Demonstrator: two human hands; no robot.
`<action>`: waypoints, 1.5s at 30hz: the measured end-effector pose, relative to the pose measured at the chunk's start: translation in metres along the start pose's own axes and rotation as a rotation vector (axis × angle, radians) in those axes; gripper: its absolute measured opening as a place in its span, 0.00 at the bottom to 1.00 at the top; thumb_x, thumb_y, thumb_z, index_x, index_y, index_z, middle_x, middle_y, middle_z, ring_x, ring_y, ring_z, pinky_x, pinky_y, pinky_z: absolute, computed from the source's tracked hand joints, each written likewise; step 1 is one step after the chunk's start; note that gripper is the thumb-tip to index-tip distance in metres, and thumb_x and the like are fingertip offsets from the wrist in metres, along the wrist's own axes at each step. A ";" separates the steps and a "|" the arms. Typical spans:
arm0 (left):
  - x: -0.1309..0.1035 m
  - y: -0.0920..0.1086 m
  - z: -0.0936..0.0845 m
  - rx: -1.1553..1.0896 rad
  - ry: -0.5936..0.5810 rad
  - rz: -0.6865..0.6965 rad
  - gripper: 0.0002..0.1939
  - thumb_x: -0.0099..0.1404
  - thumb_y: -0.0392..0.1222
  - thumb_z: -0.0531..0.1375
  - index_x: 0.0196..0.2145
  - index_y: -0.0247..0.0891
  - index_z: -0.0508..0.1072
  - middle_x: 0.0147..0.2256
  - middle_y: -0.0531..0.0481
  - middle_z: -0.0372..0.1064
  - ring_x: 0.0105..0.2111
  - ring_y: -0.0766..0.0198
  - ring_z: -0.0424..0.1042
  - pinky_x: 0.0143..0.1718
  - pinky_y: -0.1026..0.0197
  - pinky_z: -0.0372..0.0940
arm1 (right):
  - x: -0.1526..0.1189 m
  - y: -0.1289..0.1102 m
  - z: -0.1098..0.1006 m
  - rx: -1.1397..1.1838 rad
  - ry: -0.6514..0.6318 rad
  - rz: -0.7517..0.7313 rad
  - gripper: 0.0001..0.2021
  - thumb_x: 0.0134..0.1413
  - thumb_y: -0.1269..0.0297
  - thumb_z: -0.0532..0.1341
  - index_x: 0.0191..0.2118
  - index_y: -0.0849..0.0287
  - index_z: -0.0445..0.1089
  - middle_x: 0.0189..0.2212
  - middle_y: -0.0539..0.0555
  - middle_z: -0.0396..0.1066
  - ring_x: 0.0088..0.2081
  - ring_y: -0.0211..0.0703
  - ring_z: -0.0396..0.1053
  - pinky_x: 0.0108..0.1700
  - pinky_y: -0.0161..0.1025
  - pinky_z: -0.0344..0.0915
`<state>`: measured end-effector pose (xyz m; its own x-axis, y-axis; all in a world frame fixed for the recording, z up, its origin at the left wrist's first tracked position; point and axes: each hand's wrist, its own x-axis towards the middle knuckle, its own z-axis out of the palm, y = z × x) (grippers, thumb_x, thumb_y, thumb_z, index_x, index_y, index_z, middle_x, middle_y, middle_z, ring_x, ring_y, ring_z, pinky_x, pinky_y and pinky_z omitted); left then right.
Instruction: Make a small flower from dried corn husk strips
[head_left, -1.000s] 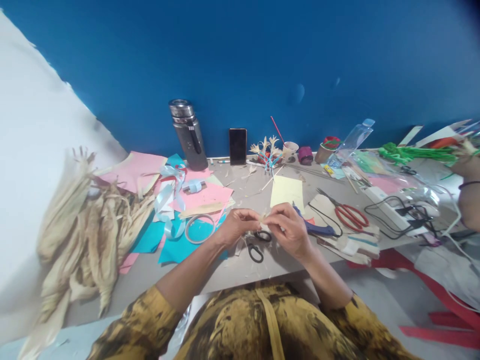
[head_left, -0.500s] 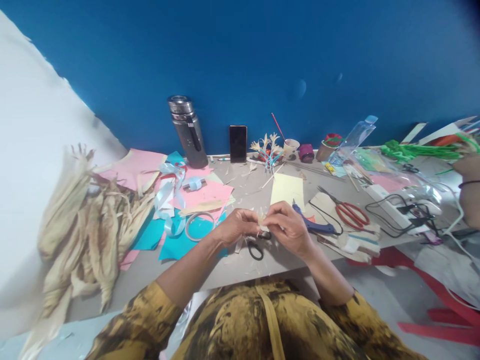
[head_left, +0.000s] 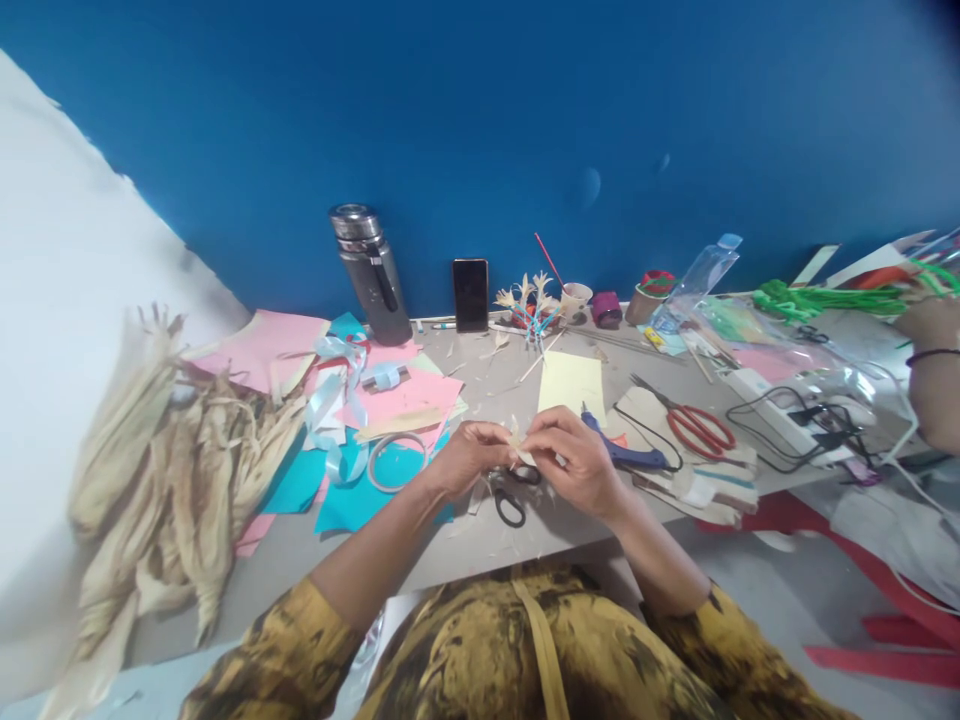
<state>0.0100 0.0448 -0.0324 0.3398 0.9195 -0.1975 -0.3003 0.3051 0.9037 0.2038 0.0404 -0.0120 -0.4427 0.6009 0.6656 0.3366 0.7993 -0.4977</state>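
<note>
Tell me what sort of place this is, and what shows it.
Most likely a craft workspace: what look like dried corn husks lie heaped at the table's left, with what seems a blue glue gun beside the right hand and red-handled scissors farther right.

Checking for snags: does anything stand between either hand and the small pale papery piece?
Nothing visible: left hand and right hand both pinch the small pale papery piece. Black looped scissors handles lie below.
</note>
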 end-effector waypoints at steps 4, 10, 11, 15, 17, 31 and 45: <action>0.001 -0.001 0.000 0.015 0.040 0.041 0.11 0.41 0.40 0.75 0.22 0.33 0.79 0.21 0.50 0.74 0.23 0.66 0.69 0.30 0.62 0.63 | 0.003 -0.002 -0.001 -0.010 -0.009 0.034 0.09 0.59 0.77 0.60 0.40 0.56 0.74 0.39 0.56 0.69 0.35 0.40 0.69 0.33 0.36 0.65; 0.000 0.000 -0.001 0.083 0.071 0.111 0.08 0.44 0.37 0.73 0.20 0.34 0.79 0.20 0.52 0.71 0.23 0.68 0.66 0.29 0.63 0.60 | 0.006 -0.004 -0.001 -0.019 -0.030 0.077 0.06 0.61 0.71 0.61 0.40 0.55 0.74 0.40 0.56 0.69 0.30 0.37 0.67 0.33 0.36 0.66; 0.000 0.001 -0.001 0.091 0.066 0.117 0.07 0.44 0.37 0.72 0.21 0.34 0.79 0.21 0.52 0.71 0.23 0.68 0.66 0.29 0.64 0.60 | 0.006 -0.005 -0.001 -0.020 -0.031 0.080 0.06 0.61 0.71 0.61 0.40 0.55 0.74 0.40 0.56 0.69 0.30 0.37 0.68 0.33 0.36 0.67; 0.000 0.001 -0.002 0.098 0.074 0.118 0.06 0.44 0.36 0.71 0.21 0.34 0.79 0.21 0.52 0.71 0.23 0.67 0.66 0.30 0.63 0.60 | 0.006 -0.004 -0.001 -0.008 -0.015 0.084 0.05 0.61 0.71 0.61 0.41 0.56 0.73 0.40 0.55 0.70 0.29 0.36 0.67 0.32 0.36 0.66; 0.000 0.002 -0.002 0.088 0.094 0.107 0.05 0.43 0.36 0.71 0.21 0.34 0.79 0.21 0.51 0.72 0.23 0.67 0.66 0.29 0.63 0.61 | 0.005 -0.004 -0.001 -0.004 0.006 0.081 0.06 0.61 0.70 0.62 0.42 0.56 0.73 0.40 0.55 0.70 0.27 0.35 0.66 0.31 0.36 0.66; 0.002 0.010 -0.003 0.293 0.381 0.365 0.03 0.50 0.37 0.65 0.21 0.37 0.77 0.23 0.51 0.70 0.26 0.65 0.66 0.29 0.63 0.61 | -0.055 -0.024 -0.032 0.002 -0.090 0.153 0.08 0.62 0.77 0.58 0.40 0.57 0.69 0.31 0.53 0.71 0.32 0.39 0.71 0.34 0.35 0.66; 0.006 0.011 -0.015 0.241 0.478 0.402 0.04 0.50 0.37 0.65 0.20 0.38 0.76 0.22 0.53 0.68 0.26 0.66 0.65 0.31 0.63 0.61 | -0.058 -0.019 -0.015 0.041 -0.120 0.212 0.08 0.62 0.76 0.57 0.39 0.56 0.69 0.29 0.52 0.72 0.31 0.40 0.72 0.33 0.35 0.66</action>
<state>-0.0046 0.0573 -0.0288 -0.2060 0.9756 0.0759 -0.0950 -0.0971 0.9907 0.2355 -0.0102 -0.0327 -0.4621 0.7491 0.4747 0.3993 0.6537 -0.6429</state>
